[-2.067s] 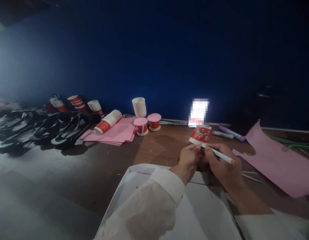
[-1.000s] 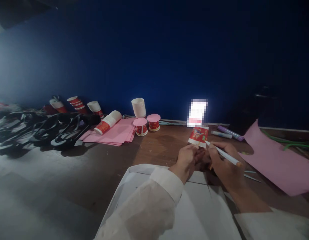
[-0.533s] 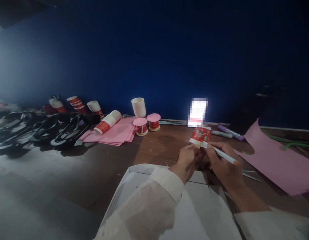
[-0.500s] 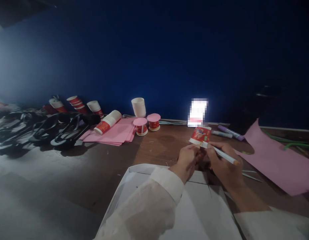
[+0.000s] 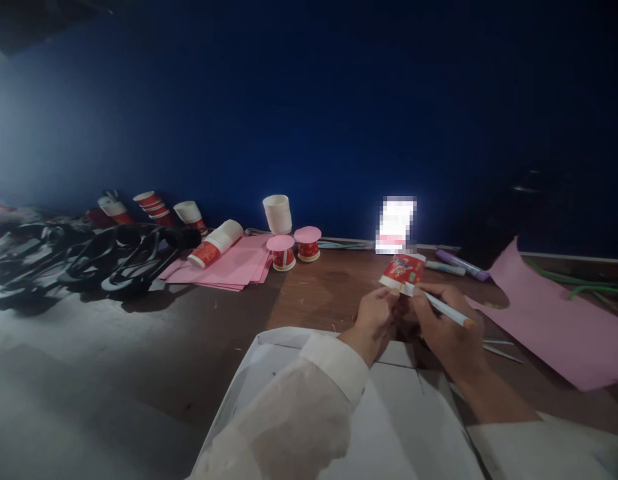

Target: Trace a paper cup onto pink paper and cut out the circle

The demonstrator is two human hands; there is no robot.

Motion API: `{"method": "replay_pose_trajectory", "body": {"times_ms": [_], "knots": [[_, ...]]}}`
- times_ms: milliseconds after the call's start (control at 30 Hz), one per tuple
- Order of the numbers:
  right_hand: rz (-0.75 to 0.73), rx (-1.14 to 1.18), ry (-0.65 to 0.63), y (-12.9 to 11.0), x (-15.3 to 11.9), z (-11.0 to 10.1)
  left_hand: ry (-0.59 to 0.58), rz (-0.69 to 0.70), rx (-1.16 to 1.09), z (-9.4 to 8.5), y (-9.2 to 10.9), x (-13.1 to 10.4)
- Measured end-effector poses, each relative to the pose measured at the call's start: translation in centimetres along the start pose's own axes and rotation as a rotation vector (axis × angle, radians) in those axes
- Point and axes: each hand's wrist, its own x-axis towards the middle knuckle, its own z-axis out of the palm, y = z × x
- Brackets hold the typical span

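A red-and-white paper cup (image 5: 403, 271) is tilted in front of me, its white edge toward my fingers. My left hand (image 5: 376, 315) pinches that edge from the left. On the right, my right hand (image 5: 451, 327) is closed around a white pen (image 5: 449, 311) with an orange end, its fingertips at the cup's edge. The pen's other end is hidden by the fingers and cup. Left of the hands stand two short red cups with pink paper discs on top, one (image 5: 283, 259) beside the other (image 5: 309, 249).
A white box (image 5: 299, 337) lies under my forearms. Pink paper (image 5: 559, 327) and scissors (image 5: 503, 353) are at right. Purple (image 5: 461, 265) and grey markers lie behind, near a bright screen (image 5: 396, 223). Pink sheets (image 5: 233, 270), stacked cups (image 5: 216, 245) and black straps (image 5: 133, 267) are left.
The cup and the fingertips have shifted very slightly to the right. The pen's orange end has moved a little left and up. Both hands keep their hold.
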Motion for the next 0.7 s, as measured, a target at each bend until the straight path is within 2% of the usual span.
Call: {"method": "replay_pose_trajectory", "body": {"times_ms": [233, 700], "knots": [[-0.025, -0.006, 0.018, -0.04, -0.01, -0.03, -0.004, -0.015, -0.018, 0.0, 0.05, 0.18], [0.106, 0.042, -0.033, -0.2, -0.05, -0.29, 0.004, -0.027, -0.035, 0.04, 0.48, -0.29]]}}
